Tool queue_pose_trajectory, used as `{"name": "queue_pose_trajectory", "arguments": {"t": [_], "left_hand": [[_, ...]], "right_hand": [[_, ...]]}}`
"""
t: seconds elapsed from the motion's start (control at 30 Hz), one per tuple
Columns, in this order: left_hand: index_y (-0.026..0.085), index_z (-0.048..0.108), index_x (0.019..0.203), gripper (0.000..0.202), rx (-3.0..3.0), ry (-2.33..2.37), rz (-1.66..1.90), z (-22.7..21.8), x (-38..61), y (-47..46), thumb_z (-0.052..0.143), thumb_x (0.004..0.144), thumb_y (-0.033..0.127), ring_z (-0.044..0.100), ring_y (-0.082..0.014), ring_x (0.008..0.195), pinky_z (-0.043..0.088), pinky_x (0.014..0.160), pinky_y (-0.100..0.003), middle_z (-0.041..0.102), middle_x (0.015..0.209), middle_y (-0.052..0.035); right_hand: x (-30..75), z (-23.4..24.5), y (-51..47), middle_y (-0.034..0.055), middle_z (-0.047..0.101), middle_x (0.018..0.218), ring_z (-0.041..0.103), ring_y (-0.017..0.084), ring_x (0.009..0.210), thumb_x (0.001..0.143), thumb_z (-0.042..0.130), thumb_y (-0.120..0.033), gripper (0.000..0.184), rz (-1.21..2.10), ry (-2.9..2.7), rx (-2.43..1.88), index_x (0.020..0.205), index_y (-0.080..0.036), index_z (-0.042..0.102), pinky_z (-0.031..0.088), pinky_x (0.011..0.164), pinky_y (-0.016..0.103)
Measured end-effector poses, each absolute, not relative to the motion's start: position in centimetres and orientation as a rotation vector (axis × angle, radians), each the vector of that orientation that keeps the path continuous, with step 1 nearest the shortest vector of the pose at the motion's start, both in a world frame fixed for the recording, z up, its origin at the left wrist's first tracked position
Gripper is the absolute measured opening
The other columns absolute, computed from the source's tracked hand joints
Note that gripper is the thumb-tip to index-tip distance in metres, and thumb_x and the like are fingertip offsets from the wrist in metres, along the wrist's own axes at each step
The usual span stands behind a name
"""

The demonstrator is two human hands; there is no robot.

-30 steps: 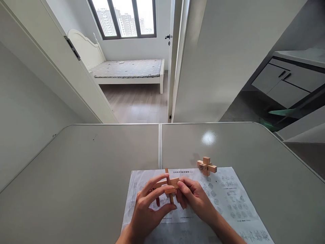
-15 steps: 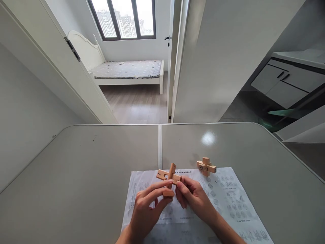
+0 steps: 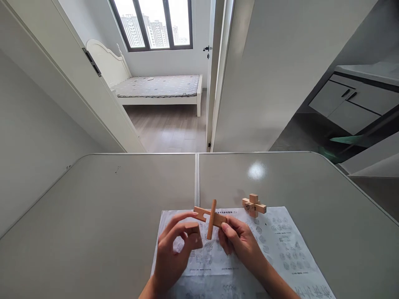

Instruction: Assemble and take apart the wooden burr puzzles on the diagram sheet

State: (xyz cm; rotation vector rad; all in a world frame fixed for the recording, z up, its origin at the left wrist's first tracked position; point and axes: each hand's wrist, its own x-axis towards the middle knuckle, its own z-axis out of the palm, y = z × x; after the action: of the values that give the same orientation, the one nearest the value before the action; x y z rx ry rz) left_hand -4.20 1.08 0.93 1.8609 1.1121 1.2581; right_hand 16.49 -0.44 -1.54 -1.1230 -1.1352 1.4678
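My right hand (image 3: 241,243) pinches the right end of a notched wooden puzzle piece (image 3: 220,219). A second wooden puzzle piece (image 3: 212,220) crosses it, standing nearly upright. Between its thumb and fingers, my left hand (image 3: 174,249) grips a wooden block (image 3: 193,234), held a little left of the crossed pieces. The left index fingertip reaches to the left end of the notched piece. Beneath both hands lies a printed instruction sheet (image 3: 249,274) with small puzzle drawings.
An assembled wooden cross puzzle (image 3: 254,205) sits at the sheet's far edge, right of my hands. The grey table (image 3: 93,216) has a seam down its middle. Past its far edge are a doorway, a bed (image 3: 158,87) and a wall (image 3: 264,74).
My left hand has shifted left and away from the crossed pieces, carrying the block. The crossing piece has turned more upright, and my right hand keeps its pinch.
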Motion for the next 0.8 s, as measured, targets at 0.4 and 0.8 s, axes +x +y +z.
{"name": "queue_pose_trajectory", "arguments": {"t": [0.4, 0.8], "left_hand": [[0.023, 0.07, 0.106, 0.021, 1.863, 1.578, 1.055, 1.5, -7.4, 4.2, 0.062, 0.1, 0.042, 0.064, -0.0112, 0.054, 0.054, 0.055, -0.022, 0.076, 0.08, 0.0013], [0.021, 0.078, 0.105, 0.033, 2.112, 1.663, 0.928, 0.9, -9.7, 5.4, 0.062, 0.099, 0.05, 0.062, -0.0142, 0.062, 0.053, 0.061, -0.024, 0.065, 0.073, 0.0007]], "right_hand": [[16.6, -1.7, -0.5, -0.0035, 0.055, 0.052, 0.046, 0.012, 0.047, 0.101, 0.054, -0.054, 0.045, 1.467, -1.142, -1.112, 0.069, -0.024, 0.046, 0.041, 0.054, 0.026], [16.5, -1.8, -0.4, -0.004, 0.056, 0.052, 0.045, 0.011, 0.047, 0.102, 0.054, -0.05, 0.042, 1.477, -1.15, -1.098, 0.069, -0.024, 0.047, 0.039, 0.053, 0.026]]}}
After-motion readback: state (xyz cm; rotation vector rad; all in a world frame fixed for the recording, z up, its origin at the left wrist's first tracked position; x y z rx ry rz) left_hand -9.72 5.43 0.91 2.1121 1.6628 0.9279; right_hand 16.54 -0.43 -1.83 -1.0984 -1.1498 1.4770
